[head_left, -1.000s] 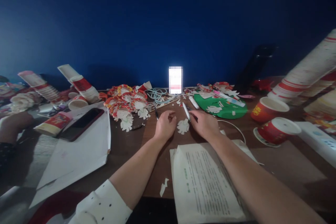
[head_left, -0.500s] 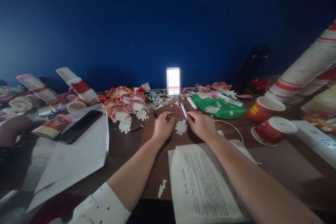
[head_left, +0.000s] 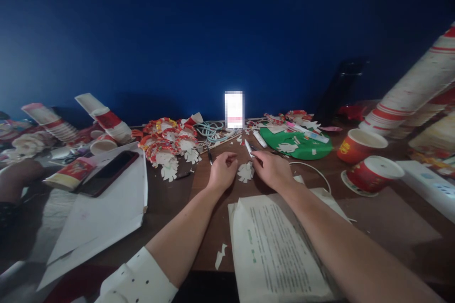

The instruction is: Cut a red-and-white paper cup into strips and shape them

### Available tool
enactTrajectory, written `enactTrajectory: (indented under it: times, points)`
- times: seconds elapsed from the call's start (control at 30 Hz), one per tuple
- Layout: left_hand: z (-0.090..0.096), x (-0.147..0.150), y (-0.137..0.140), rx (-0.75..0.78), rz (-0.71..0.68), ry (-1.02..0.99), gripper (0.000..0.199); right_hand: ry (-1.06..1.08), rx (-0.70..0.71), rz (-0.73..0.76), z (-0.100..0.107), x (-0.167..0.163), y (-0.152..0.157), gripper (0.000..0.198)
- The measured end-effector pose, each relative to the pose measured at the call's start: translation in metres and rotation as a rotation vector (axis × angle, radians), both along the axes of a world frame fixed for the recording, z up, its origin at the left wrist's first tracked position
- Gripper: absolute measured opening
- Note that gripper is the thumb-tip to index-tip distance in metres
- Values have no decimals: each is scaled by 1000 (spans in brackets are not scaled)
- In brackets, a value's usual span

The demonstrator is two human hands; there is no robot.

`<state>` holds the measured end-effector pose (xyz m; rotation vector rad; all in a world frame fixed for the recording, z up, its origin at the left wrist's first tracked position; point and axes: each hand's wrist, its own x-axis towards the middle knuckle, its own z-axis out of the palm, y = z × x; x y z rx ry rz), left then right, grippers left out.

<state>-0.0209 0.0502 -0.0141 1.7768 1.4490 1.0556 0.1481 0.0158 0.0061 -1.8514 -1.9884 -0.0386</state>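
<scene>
My right hand [head_left: 273, 168] grips a white pen [head_left: 248, 147] between thumb and fingers, its capless-looking tip unclear at this size. Just below the pen, a white paper cutout with a fringed edge [head_left: 245, 172] lies on the brown table between both hands. My left hand [head_left: 223, 169] rests to the left of the cutout with its fingers curled in; whatever they may hold is hidden. A black pen [head_left: 209, 155] lies right beside the left hand's knuckles. Under my right forearm is a printed paper packet [head_left: 273, 246].
Red and white cut paper pieces [head_left: 167, 139] are heaped at the left. A green sheet [head_left: 296, 147] carries scraps and markers. Red paper cups [head_left: 373, 173] and a tall cup stack [head_left: 408, 85] stand at the right. Further left are a phone [head_left: 108, 173] and another person's arm [head_left: 21, 177].
Both hands stay almost where they were; my left hand has shifted very slightly to the right. The white pen remains in my right hand.
</scene>
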Motion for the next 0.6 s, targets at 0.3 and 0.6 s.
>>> enactTrajectory:
  times: [0.3,0.6]
  points:
    - [-8,0,4,43,-25,-12,21,47,19,16,-8,-5,6,34]
    - [-4,0,2,25,-40,-20,21,65,-9,38,-12,-7,8,39]
